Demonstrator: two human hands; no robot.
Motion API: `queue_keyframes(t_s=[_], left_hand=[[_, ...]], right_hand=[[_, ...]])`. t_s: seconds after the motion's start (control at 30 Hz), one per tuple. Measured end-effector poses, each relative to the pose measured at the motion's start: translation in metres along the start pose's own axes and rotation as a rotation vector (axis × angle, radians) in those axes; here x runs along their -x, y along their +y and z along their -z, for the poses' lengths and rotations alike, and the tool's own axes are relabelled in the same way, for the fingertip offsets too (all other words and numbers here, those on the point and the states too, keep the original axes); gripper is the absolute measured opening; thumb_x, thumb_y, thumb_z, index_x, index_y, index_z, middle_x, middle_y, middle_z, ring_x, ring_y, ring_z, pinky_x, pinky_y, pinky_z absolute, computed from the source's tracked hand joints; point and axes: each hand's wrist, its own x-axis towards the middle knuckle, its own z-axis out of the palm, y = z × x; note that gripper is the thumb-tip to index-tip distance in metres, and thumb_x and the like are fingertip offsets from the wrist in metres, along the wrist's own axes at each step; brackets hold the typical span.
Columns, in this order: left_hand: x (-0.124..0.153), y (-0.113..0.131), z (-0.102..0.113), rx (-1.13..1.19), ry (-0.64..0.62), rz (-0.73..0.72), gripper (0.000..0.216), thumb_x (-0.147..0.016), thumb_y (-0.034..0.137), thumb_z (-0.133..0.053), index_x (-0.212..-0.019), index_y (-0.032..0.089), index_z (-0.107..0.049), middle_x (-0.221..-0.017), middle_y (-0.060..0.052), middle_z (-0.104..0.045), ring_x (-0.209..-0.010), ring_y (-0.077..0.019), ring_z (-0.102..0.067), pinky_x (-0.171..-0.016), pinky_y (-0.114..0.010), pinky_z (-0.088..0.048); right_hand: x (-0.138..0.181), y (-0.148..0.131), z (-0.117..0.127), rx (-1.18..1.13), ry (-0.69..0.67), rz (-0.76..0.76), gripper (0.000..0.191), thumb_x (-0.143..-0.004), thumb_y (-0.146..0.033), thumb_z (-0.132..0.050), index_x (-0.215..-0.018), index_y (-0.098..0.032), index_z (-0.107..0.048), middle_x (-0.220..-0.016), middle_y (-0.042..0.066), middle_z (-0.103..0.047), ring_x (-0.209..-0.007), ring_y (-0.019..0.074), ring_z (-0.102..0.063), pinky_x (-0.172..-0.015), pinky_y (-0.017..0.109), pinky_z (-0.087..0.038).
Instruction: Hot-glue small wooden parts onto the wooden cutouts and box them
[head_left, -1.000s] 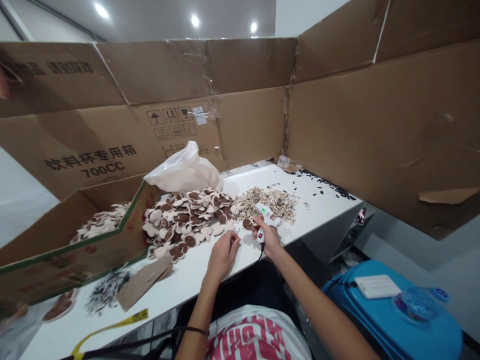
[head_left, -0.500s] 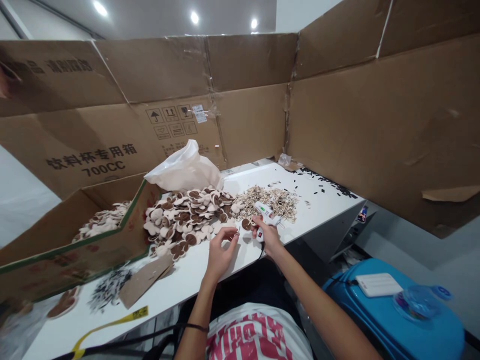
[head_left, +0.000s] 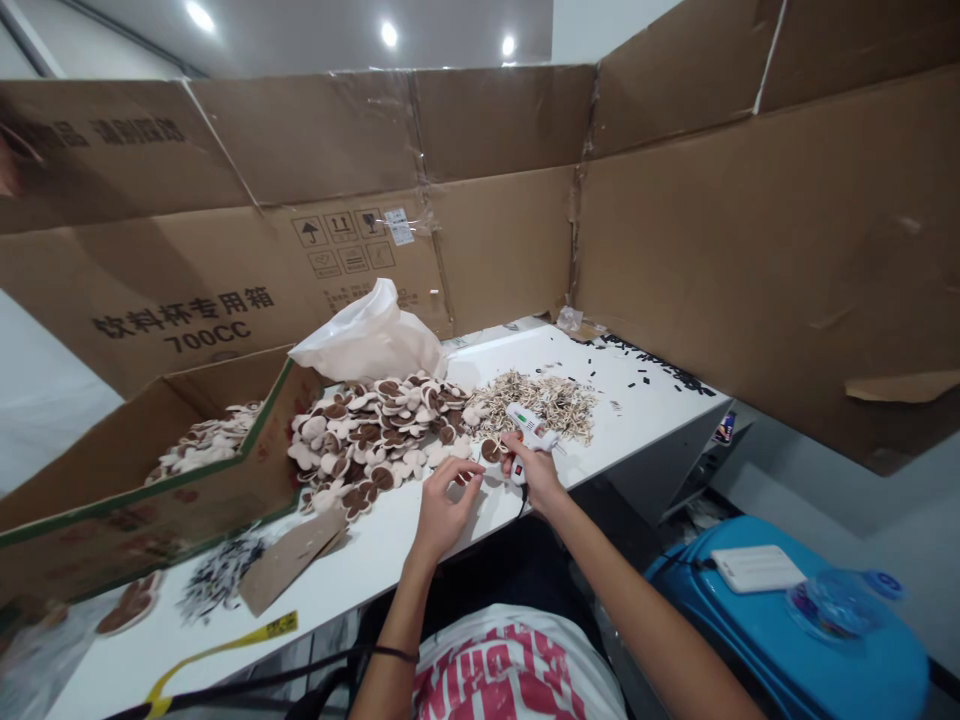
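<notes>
My right hand (head_left: pixel 538 476) is wrapped round a white glue gun (head_left: pixel 531 424), its black cord hanging below. A brown and cream felt piece (head_left: pixel 491 451) is at its fingertips, just left of the gun; whether the fingers grip it I cannot tell. Thumb and forefinger of my left hand (head_left: pixel 445 506) meet in a pinch beside that piece. What is in the pinch is too small to name. Beyond my left hand lies a heap of brown and cream felt pieces (head_left: pixel 367 425). Behind the gun spreads a pile of thin cream loops (head_left: pixel 566 400).
An open carton (head_left: pixel 150 510) of felt pieces stands at left, with a white bag (head_left: pixel 371 345) behind the heap. Tall cardboard walls (head_left: pixel 502 250) enclose the white table (head_left: pixel 622 415). Small black bits (head_left: pixel 660 368) line its far right edge. A blue stool (head_left: pixel 787 640) holds a power bank (head_left: pixel 756 569).
My left fingertips have moved slightly right and pinched together, nearer the felt piece. The glue gun and the felt piece have shifted a little left.
</notes>
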Motion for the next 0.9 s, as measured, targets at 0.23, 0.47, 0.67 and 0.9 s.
queue_keyframes(t_s=[0.23,0.47,0.67,0.9], left_hand=[[0.0004,-0.0003,0.0002,0.018,-0.017,-0.044,0.018,-0.102,0.033,-0.063,-0.105,0.026,-0.079,-0.098,-0.006,-0.075,-0.088,-0.0198,-0.067,-0.082,-0.035,-0.055],[0.0016,-0.0022,-0.0005,0.022,0.04,0.033,0.014,-0.096,0.036,-0.071,-0.097,0.023,-0.076,-0.091,-0.004,-0.076,-0.081,-0.0185,-0.068,-0.08,-0.033,-0.054],[0.0004,-0.0016,-0.0013,0.048,0.01,-0.019,0.013,-0.099,0.032,-0.068,-0.092,0.022,-0.073,-0.093,-0.004,-0.073,-0.086,-0.0187,-0.065,-0.08,-0.032,-0.05],[0.0001,-0.0028,-0.0022,0.061,0.008,0.003,0.015,-0.101,0.034,-0.065,-0.094,0.022,-0.071,-0.093,-0.004,-0.07,-0.085,-0.0189,-0.063,-0.079,-0.033,-0.049]], right_hand=[[0.0007,0.0039,0.0008,0.027,-0.028,-0.009,0.038,-0.071,-0.048,-0.091,-0.081,-0.021,-0.067,-0.058,0.0,-0.067,-0.043,0.0135,-0.055,-0.041,0.024,-0.043],[0.0029,0.0024,0.0015,0.096,-0.082,-0.042,0.043,-0.069,-0.052,-0.091,-0.085,-0.019,-0.069,-0.056,0.001,-0.067,-0.043,0.0157,-0.057,-0.042,0.025,-0.043],[0.0046,0.0,0.0016,0.139,-0.092,-0.061,0.042,-0.071,-0.053,-0.089,-0.086,-0.019,-0.068,-0.056,0.0,-0.066,-0.043,0.0159,-0.057,-0.043,0.026,-0.044],[0.004,0.0003,0.0031,0.145,-0.133,-0.058,0.043,-0.07,-0.054,-0.089,-0.085,-0.02,-0.069,-0.057,0.0,-0.066,-0.045,0.0162,-0.058,-0.045,0.027,-0.045]])
